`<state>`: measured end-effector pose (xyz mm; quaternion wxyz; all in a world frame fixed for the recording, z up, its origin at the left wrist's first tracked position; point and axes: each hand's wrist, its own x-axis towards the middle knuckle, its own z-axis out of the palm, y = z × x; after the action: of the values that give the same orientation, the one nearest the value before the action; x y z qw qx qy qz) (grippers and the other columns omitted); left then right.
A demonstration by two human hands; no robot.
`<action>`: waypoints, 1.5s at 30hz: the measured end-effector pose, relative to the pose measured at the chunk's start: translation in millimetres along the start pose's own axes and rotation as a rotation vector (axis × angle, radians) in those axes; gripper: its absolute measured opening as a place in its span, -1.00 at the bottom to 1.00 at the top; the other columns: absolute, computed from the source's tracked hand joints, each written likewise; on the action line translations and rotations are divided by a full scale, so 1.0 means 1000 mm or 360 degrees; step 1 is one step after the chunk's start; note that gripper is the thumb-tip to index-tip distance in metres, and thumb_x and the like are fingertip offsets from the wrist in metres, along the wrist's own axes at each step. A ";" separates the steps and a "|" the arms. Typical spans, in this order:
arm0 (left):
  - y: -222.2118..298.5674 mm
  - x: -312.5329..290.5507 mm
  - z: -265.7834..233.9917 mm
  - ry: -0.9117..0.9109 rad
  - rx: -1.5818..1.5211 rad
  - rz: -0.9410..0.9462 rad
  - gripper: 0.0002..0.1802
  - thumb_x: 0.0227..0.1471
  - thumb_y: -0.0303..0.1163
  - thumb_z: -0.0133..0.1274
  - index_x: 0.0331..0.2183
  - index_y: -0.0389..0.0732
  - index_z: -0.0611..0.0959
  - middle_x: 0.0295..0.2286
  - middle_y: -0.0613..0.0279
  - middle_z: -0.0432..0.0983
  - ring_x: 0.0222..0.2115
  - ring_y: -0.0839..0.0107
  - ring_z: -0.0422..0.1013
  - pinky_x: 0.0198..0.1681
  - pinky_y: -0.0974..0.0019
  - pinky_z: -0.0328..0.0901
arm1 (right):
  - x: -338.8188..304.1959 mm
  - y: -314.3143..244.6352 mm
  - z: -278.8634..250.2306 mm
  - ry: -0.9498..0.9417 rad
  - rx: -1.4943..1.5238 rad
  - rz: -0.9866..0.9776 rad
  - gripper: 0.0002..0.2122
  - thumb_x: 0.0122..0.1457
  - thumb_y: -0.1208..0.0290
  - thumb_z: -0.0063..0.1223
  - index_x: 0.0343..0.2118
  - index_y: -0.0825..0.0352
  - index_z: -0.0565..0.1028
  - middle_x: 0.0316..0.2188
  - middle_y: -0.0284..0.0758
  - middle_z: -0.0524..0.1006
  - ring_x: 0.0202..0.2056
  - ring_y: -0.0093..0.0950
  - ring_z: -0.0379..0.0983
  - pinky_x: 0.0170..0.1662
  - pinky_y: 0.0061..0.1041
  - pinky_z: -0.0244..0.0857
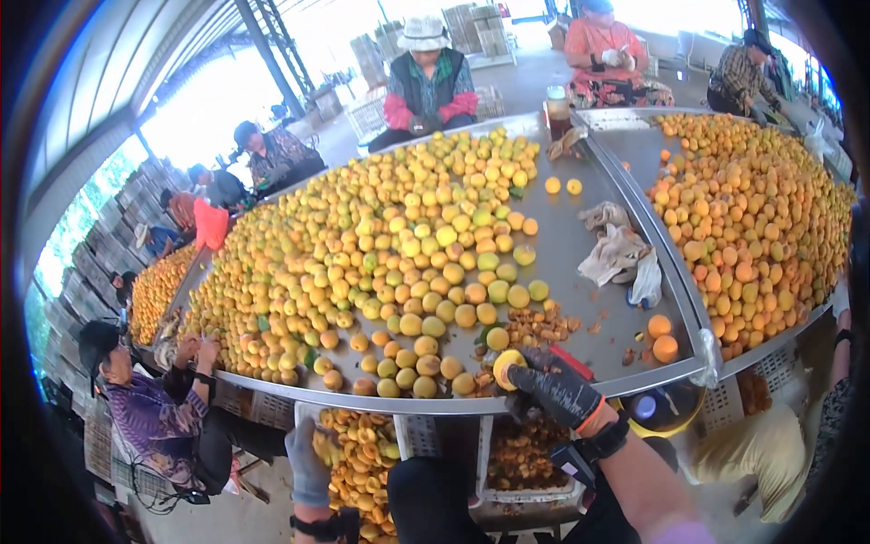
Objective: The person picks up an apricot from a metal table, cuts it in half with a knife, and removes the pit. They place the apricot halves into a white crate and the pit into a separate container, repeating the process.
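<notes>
Just now the right hand [555,388], in a dark glove, grips a yellow apricot [506,364] at the near edge of the metal table [580,263], while the left hand [308,458], in a grey glove, reaches down into the crate of halved fruit [362,471] below, fingers curled; whether it holds a piece I cannot tell. Beside the right hand lies a small heap of pits [541,324]. Judging by the huge pile of whole apricots [381,245] spreading far and left, most of the work looks undone.
</notes>
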<state>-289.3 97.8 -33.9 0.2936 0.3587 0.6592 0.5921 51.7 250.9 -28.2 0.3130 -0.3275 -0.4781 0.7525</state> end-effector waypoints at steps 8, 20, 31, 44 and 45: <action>0.003 -0.047 0.056 -0.0350 0.0320 0.0017 -0.58 0.04 -0.39 -0.03 -0.05 -0.33 0.38 -0.19 0.06 0.40 -0.17 0.28 0.36 -0.16 0.38 0.25 | -0.030 0.000 0.025 -0.0191 -0.0146 -0.0038 -0.59 0.16 0.18 -0.03 -0.03 0.37 0.32 -0.45 -0.37 0.52 -0.52 -0.72 0.39 -0.53 -0.74 0.25; -0.008 0.007 0.258 -0.0702 -0.1082 -0.0415 -0.46 0.10 0.11 -0.26 -0.34 -0.19 0.52 -0.43 0.23 0.50 -0.44 0.32 0.44 -0.35 0.37 0.34 | 0.006 0.009 -0.022 0.0744 -0.0662 -0.0235 -0.77 0.05 0.32 0.13 -0.34 0.39 0.46 -0.52 -0.30 0.51 -0.60 -0.51 0.40 -0.50 -0.48 0.27; -0.012 0.035 0.259 -0.0968 -0.0993 -0.0655 -0.51 0.12 -0.10 -0.20 -0.14 -0.36 0.44 -0.39 0.07 0.49 -0.46 0.32 0.44 -0.42 0.39 0.37 | 0.031 0.051 -0.085 0.0788 -0.2420 -0.0094 -0.69 -0.13 0.35 0.10 -0.29 0.36 0.42 -0.37 -0.14 0.47 -0.37 -0.20 0.46 -0.33 -0.26 0.34; 0.004 0.036 0.249 -0.1008 -0.0998 -0.0696 -0.64 0.05 -0.44 -0.10 -0.12 -0.43 0.40 -0.25 -0.01 0.45 -0.24 0.30 0.44 -0.19 0.31 0.38 | 0.009 0.015 -0.066 0.1168 -0.1701 -0.0907 -0.69 -0.21 0.47 0.28 -0.38 0.36 0.41 -0.54 -0.26 0.43 -0.52 -0.37 0.41 -0.47 -0.45 0.28; 0.006 0.032 0.249 -0.1143 -0.0721 -0.0740 -0.63 0.05 -0.42 -0.08 -0.11 -0.43 0.39 -0.29 0.03 0.47 -0.28 0.35 0.45 -0.25 0.37 0.40 | 0.001 0.012 -0.060 0.1150 -0.1447 -0.0735 -0.67 -0.20 0.47 0.31 -0.37 0.37 0.40 -0.54 -0.32 0.45 -0.54 -0.47 0.41 -0.47 -0.53 0.30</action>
<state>-104.9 266.1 -58.3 0.6980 0.3106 0.4334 0.4780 96.4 278.7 -59.4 0.4388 -0.5500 -0.6729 0.2284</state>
